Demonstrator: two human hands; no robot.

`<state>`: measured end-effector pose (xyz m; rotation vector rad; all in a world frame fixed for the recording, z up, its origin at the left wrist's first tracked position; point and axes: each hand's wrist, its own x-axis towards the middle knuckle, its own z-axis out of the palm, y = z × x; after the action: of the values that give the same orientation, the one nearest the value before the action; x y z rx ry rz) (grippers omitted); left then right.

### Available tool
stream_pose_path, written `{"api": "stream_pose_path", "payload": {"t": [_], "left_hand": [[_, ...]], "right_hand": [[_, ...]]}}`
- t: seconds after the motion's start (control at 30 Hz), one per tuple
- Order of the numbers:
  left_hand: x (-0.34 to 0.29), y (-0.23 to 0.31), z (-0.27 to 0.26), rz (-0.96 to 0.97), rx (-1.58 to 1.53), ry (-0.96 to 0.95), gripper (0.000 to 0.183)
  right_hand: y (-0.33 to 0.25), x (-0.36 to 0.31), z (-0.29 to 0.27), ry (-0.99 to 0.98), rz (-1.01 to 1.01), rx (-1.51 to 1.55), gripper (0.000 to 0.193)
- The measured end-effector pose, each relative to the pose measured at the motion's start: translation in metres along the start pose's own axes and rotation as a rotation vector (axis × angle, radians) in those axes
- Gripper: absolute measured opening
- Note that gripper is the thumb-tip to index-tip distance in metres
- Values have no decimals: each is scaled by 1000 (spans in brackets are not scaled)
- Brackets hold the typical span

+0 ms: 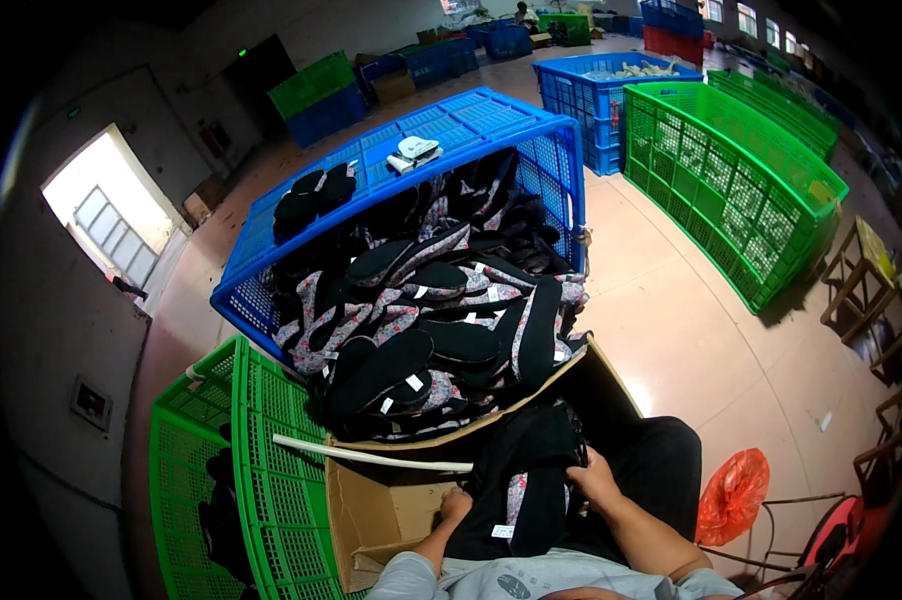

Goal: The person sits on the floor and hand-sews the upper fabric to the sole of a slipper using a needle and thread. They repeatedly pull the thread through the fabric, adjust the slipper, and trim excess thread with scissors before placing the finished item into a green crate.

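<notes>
The black fabric piece lies between the right grip — closed on its edge — and left grip, hold unclear.

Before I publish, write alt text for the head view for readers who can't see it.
A person's left hand and right hand handle a black fabric piece with a floral strip by an open cardboard box. Beyond, a blue crate on its side holds similar pieces; green crates stand either side.
</notes>
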<state>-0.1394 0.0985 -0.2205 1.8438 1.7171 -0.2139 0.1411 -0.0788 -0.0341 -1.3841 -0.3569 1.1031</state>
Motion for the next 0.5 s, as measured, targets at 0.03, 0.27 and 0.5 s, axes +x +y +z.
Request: {"api": "stream_pose_path", "payload": {"t": [0.03,0.27,0.5], "left_hand": [[2,-4,2,29,3,12,32],[-7,3,-9,48,-43,10,33],[-11,5,-11,-23,-42,68,31]], "right_hand": [[-1,0,1,-10,2,6,28],[6,2,-1,0,-9,7,28],[-2,-1,3,-2,14,24,26]]}}
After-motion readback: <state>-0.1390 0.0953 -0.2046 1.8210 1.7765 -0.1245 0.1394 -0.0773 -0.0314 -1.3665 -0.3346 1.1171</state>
